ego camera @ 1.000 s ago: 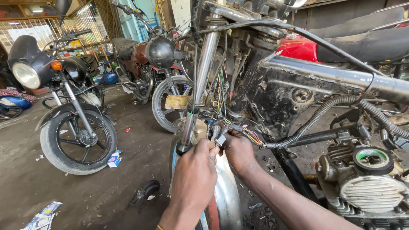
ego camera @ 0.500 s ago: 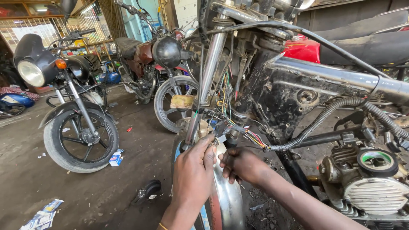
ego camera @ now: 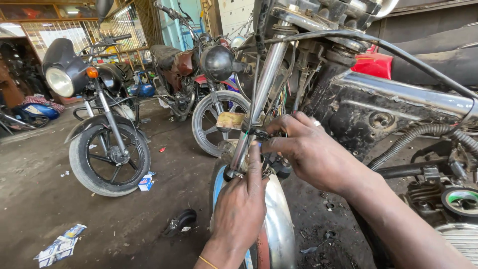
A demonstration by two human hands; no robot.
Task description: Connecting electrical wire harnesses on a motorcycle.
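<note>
Pinching a small dark connector (ego camera: 259,133) between the thumb and forefinger of my right hand (ego camera: 311,152), I am holding it just beside the chrome fork tube (ego camera: 260,99), with the other fingers curled loosely over the bundle of coloured wires (ego camera: 282,97) behind it. My left hand (ego camera: 241,204) is coming up from below, its fingers pressed together and the forefinger stretched upward along the tube so that the tip is touching the same connector; the heel of that hand is resting over the silver front mudguard (ego camera: 279,229).

To do this well, I judge that I am needing to keep the left hand braced on the tube as a steady stop while the right does the fine work, pushing squarely along the connector's own line and never tugging on the thin wires themselves, since they look easy to pull loose. Keeping the green lead out from between the tube and my fingertips also seems wise.

The connector is lying roughly level, its long axis running left to right across my view, though its exact facing is partly hidden by my fingers. The fork tube it sits against is running steeply, leaning from the mudguard at lower left up to the steering head at upper right.

Farther out, the bare black frame (ego camera: 378,107) and a ribbed hose (ego camera: 418,139) are lying to my right, and two parked motorcycles, one with a round headlamp (ego camera: 59,82), are standing well apart on the dusty floor (ego camera: 45,214).
</note>
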